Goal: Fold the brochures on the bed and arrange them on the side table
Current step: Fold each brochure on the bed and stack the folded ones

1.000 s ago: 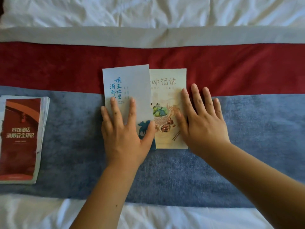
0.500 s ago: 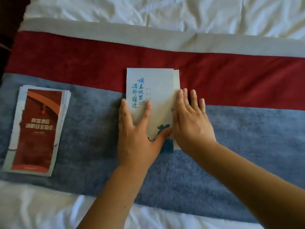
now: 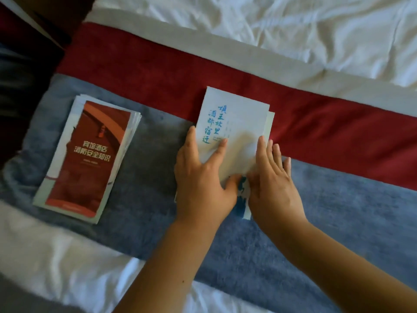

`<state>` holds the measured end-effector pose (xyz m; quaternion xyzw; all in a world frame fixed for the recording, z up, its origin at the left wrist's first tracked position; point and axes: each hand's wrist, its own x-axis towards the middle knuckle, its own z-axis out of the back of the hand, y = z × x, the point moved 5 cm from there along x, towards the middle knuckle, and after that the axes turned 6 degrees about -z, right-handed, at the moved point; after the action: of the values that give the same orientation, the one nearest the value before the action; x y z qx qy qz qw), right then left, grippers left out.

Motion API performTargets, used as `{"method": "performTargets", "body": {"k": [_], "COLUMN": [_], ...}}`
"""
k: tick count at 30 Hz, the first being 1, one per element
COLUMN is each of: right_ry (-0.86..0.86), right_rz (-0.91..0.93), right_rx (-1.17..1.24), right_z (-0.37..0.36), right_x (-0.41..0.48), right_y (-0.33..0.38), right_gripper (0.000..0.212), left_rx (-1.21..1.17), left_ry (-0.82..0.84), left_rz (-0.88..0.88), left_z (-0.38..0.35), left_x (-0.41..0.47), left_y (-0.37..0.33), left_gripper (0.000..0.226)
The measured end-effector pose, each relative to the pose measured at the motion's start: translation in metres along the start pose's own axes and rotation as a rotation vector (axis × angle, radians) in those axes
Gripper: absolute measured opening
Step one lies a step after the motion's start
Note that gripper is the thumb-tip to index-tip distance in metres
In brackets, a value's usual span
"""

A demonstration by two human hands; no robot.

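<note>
A folded white brochure (image 3: 234, 118) with blue lettering lies on the bed runner, its front panel closed over the inner pages. My left hand (image 3: 203, 177) lies flat on its lower left part, fingers spread. My right hand (image 3: 273, 177) presses on its right edge, fingers together, thumb near my left thumb. Both hands cover the brochure's lower half. A stack of folded red brochures (image 3: 88, 154) rests on the runner to the left, apart from both hands.
The red and blue-grey bed runner (image 3: 338, 199) crosses the white bedding (image 3: 293, 30). The bed's edge and dark floor show at the upper left (image 3: 27, 53). No side table is in view.
The left panel has been folded fully over the illustrated panel, hiding it. My right hand slid onto the right edge. The view shifted, so everything sits further right and tilted.
</note>
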<state>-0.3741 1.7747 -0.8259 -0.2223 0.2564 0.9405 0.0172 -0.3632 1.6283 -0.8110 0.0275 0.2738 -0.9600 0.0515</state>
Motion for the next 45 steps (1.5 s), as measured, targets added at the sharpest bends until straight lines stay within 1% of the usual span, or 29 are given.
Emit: {"method": "performTargets", "body": {"k": [2, 4, 10, 13, 16, 19, 21, 23, 25, 28, 31, 33, 35, 42, 45], "right_ry": [-0.011, -0.012, 0.081, 0.117, 0.131, 0.173, 0.224, 0.221, 0.201, 0.228, 0.304, 0.365, 0.388, 0.41, 0.398], "right_rz": [0.058, 0.124, 0.238, 0.274, 0.288, 0.243, 0.194, 0.183, 0.236, 0.361, 0.339, 0.3, 0.28, 0.262, 0.259], "right_rx": [0.071, 0.091, 0.11, 0.084, 0.031, -0.085, -0.201, -0.317, -0.394, -0.464, -0.499, -0.523, -0.53, -0.537, -0.586], "right_z": [-0.012, -0.03, -0.08, -0.101, -0.116, -0.126, -0.13, -0.125, -0.113, -0.097, -0.096, -0.102, -0.11, -0.125, -0.133], "right_x": [-0.002, -0.003, -0.009, -0.014, -0.015, -0.013, -0.012, -0.008, 0.001, 0.017, 0.025, 0.026, 0.028, 0.028, 0.029], "right_y": [0.024, 0.051, 0.143, 0.176, 0.201, 0.216, 0.224, 0.231, 0.24, 0.26, 0.274, 0.277, 0.276, 0.263, 0.265], "right_gripper": [0.077, 0.074, 0.07, 0.069, 0.071, 0.077, 0.079, 0.08, 0.088, 0.098, 0.099, 0.097, 0.095, 0.093, 0.097], "left_rx": [0.072, 0.136, 0.282, 0.309, 0.298, 0.282, 0.245, 0.242, 0.301, 0.322, 0.298, 0.258, 0.272, 0.308, 0.294], "left_ry": [-0.031, -0.047, -0.074, -0.105, -0.1, -0.062, 0.025, 0.098, 0.124, 0.178, 0.234, 0.242, 0.247, 0.198, 0.176], "left_rz": [-0.003, 0.004, 0.096, 0.126, 0.158, 0.162, 0.181, 0.178, 0.141, 0.137, 0.156, 0.17, 0.177, 0.112, 0.14], "left_z": [0.019, 0.041, 0.103, 0.126, 0.141, 0.143, 0.14, 0.139, 0.145, 0.155, 0.156, 0.153, 0.152, 0.14, 0.137], "left_x": [0.004, 0.006, -0.01, -0.021, -0.025, -0.025, -0.022, -0.02, -0.023, -0.035, -0.043, -0.043, -0.041, -0.041, -0.037], "left_y": [0.014, 0.036, 0.112, 0.143, 0.17, 0.191, 0.204, 0.212, 0.212, 0.208, 0.205, 0.207, 0.211, 0.223, 0.222], "left_gripper": [0.076, 0.075, 0.072, 0.072, 0.071, 0.073, 0.079, 0.083, 0.086, 0.094, 0.1, 0.099, 0.098, 0.094, 0.094]}}
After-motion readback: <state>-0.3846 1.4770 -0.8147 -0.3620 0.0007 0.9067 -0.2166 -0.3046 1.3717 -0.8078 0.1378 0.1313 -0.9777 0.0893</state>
